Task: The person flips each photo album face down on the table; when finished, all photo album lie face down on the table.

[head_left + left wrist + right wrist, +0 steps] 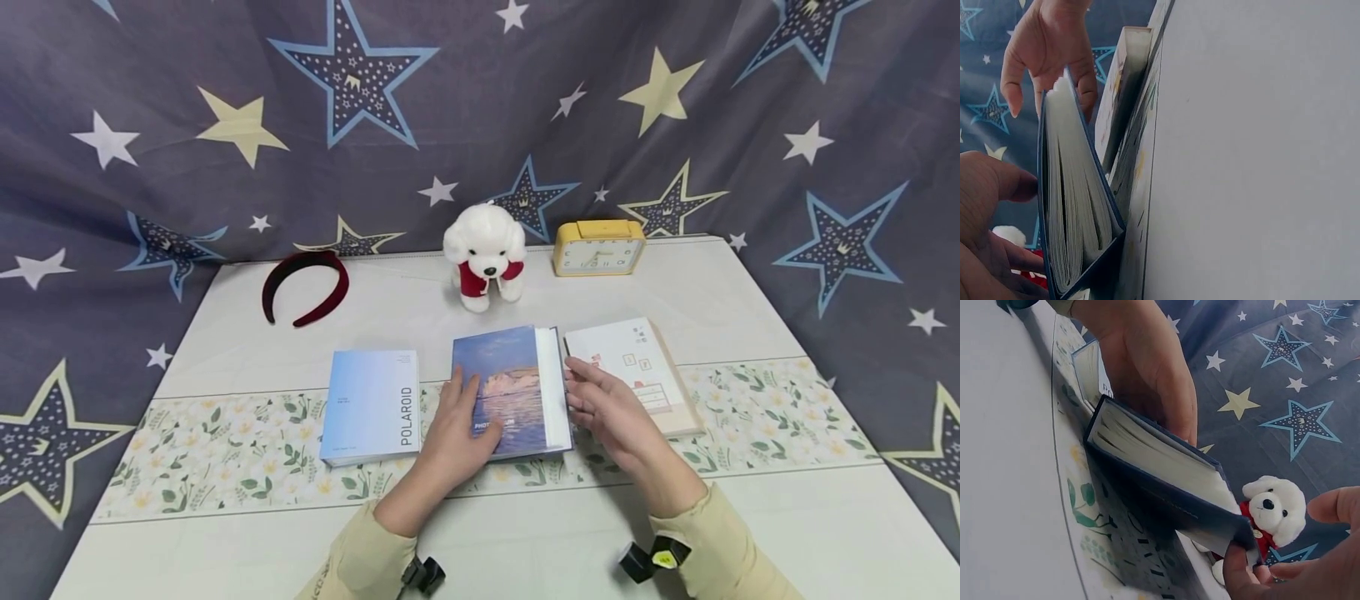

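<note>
A blue photo album (506,387) with a seascape cover lies in the middle, its back cover slanted off the table along the right side. White page edges (1066,187) show between its covers. My left hand (457,417) rests on the front cover, its thumb near the title and its fingers toward the left edge. At the opposite edge is my right hand (611,408), its fingertips (1238,565) touching the back cover's edge while the thumb (1335,506) stands apart from it. My right hand also overlaps a white and beige book (626,358).
Left of the album lies a light-blue POLAROID book (371,404). Along the back are a dark red headband (341,287), a white plush dog (486,237) in red clothing and a yellow alarm clock (600,248). A star-patterned curtain (420,200) hangs behind the table.
</note>
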`<state>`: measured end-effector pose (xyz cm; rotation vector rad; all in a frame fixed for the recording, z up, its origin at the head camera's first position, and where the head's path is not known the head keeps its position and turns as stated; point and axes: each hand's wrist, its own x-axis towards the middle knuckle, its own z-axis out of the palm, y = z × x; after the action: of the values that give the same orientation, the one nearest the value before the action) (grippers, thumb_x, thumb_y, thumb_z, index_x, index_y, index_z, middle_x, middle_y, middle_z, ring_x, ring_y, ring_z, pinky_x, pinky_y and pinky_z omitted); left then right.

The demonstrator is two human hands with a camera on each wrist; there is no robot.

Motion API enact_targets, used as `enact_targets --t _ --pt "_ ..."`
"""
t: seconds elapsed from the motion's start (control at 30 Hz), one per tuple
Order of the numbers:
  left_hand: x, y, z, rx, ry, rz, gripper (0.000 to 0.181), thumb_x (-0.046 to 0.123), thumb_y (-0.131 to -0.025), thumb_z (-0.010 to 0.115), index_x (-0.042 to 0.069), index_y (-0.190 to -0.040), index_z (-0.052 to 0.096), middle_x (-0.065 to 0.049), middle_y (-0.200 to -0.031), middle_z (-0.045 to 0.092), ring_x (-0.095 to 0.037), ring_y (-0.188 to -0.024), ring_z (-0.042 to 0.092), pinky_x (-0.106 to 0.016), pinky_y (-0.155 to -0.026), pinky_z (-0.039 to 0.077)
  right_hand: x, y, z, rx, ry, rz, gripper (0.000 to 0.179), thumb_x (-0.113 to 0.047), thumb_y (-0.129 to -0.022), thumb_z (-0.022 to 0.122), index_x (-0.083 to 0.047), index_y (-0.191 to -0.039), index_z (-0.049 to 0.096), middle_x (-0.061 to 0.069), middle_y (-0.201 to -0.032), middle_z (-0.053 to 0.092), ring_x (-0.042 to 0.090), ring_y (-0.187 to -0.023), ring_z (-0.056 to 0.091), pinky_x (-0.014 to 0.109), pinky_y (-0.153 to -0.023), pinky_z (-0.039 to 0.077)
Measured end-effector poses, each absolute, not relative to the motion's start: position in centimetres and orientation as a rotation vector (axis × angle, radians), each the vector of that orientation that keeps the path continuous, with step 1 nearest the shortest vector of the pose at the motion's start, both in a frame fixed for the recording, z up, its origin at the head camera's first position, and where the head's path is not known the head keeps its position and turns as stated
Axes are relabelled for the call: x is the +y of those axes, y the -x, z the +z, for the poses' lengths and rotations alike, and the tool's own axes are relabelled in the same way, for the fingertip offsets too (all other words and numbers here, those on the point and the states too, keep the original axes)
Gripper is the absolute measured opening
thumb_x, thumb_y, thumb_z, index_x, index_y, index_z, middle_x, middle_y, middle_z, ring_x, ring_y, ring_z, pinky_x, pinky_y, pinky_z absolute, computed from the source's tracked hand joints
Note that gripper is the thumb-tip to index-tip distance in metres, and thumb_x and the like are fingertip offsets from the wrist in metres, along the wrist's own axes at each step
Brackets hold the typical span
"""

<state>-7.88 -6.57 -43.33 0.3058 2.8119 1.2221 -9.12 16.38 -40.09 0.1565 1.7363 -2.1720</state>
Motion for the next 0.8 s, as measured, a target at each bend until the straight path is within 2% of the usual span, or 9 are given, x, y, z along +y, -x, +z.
enact_targets --t 0.27,0.47,0.8 --pt "-5.98 7.79 -43.43 2.744 -0.293 1.203 0.079 0.04 -0.093 0.058 -0.007 -0.149 0.029 -0.029 -0.158 0.011 -0.047 -0.144 0.011 -0.058 -0.112 0.022 16.14 8.98 -40.2 1.694 -0.093 -2.154 0.072 -0.008 -0.095 0.051 0.002 -0.155 0.011 0.025 -0.153 0.026 0.021 -0.111 0.059 0.033 -0.088 0.052" --pt "-5.88 7.9 -43.35 2.699 -0.303 1.237 0.082 0.047 -0.094 0.055 -0.006 -0.15 0.027 -0.03 -0.156 0.014 -0.045 -0.145 0.011 -0.059 -0.112 0.021 16.06 8.76 -39.72 1.704 -0.016 -2.156 0.074 -0.008 -0.094 0.053 0.0 -0.155 0.012 0.026 -0.149 0.028 0.02 -0.109 0.059 0.033 -0.088 0.053" --pt "-5.63 8.16 -42.47 2.567 -0.278 1.342 0.085 0.05 -0.095 0.054 -0.005 -0.152 0.022 -0.031 -0.157 0.009 -0.047 -0.144 0.007 -0.064 -0.111 0.016 15.87 8.63 -39.35 1.777 0.063 -2.103 0.073 -0.012 -0.094 0.056 -0.001 -0.155 0.017 0.024 -0.152 0.028 0.021 -0.114 0.054 0.029 -0.087 0.051"
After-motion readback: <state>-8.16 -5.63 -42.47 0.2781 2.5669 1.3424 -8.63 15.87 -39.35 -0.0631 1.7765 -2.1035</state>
